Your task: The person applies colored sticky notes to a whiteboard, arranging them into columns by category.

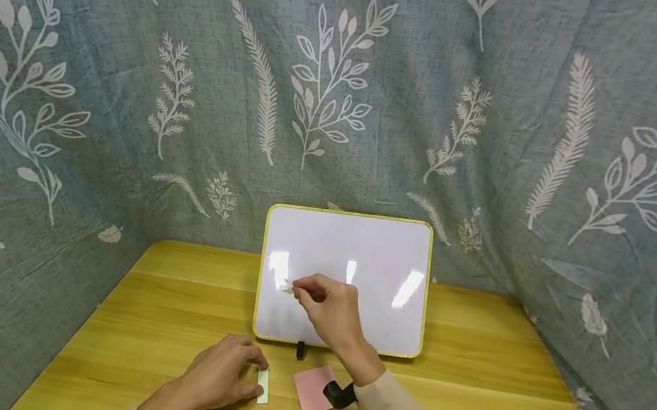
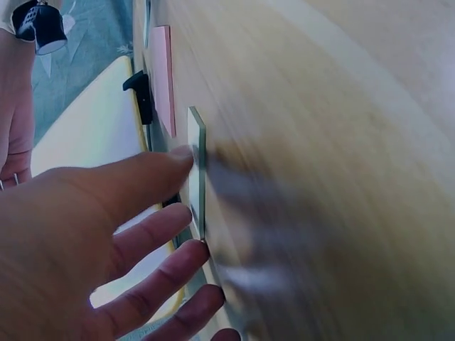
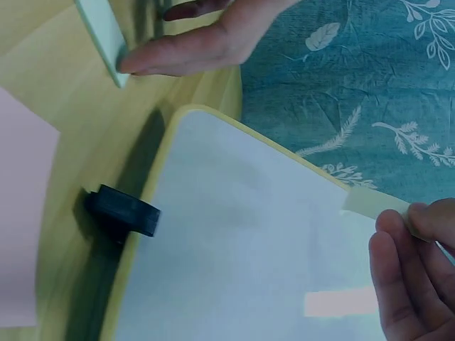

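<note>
In front of a whiteboard point(image 1: 354, 245) with a yellow frame, my right hand point(image 1: 334, 310) pinches a small pale green sticky note point(image 3: 373, 202) between thumb and fingers. The note is near the board's left part; whether it touches the surface I cannot tell. On the table, my left hand point(image 1: 221, 371) rests beside a narrow pale green sticky note pad point(image 1: 263, 386). Its thumb point(image 2: 181, 160) and index finger touch that pad, with the other fingers loosely extended. A pink sticky note pad point(image 1: 313, 389) lies to the right, below the right wrist.
The whiteboard leans upright on the wooden table point(image 1: 185, 297), with a black clip-like foot point(image 1: 300, 350) at its lower edge. A blue-grey curtain point(image 1: 346, 93) with white leaf patterns hangs behind and at both sides.
</note>
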The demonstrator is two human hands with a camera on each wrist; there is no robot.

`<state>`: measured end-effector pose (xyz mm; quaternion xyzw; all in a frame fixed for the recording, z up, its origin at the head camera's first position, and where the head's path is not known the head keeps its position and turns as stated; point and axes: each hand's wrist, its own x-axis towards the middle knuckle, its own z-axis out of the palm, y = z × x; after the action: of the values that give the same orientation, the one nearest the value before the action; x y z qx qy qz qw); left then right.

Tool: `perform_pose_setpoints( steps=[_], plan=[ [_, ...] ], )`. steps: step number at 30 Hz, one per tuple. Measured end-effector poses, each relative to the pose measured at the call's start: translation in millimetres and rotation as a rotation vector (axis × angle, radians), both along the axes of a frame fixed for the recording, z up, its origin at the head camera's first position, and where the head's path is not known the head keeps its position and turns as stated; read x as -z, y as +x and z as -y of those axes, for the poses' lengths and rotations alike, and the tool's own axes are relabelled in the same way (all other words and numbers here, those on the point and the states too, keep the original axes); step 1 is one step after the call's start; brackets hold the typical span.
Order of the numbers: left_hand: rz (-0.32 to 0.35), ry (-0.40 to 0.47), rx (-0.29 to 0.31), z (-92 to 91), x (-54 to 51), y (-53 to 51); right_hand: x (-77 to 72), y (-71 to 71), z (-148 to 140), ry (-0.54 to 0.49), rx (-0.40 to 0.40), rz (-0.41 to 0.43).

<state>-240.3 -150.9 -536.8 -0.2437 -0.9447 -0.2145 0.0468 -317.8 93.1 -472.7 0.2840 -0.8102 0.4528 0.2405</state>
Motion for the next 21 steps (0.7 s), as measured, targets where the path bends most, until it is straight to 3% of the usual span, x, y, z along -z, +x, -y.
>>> perform_pose_setpoints(
  steps=[8,16,21],
  plan=[
    [0.072,0.101,-0.083,2.4,-11.3,-8.6,-7.0,-7.8,3,-0.038,0.005,-0.141],
    [0.04,0.233,-0.196,7.4,-41.3,-30.0,-15.4,-16.1,10,-0.089,0.031,-0.273],
    [-0.028,0.3,-0.215,9.4,-59.1,-49.7,-21.3,-24.1,16,-0.115,0.051,-0.311]
  ],
)
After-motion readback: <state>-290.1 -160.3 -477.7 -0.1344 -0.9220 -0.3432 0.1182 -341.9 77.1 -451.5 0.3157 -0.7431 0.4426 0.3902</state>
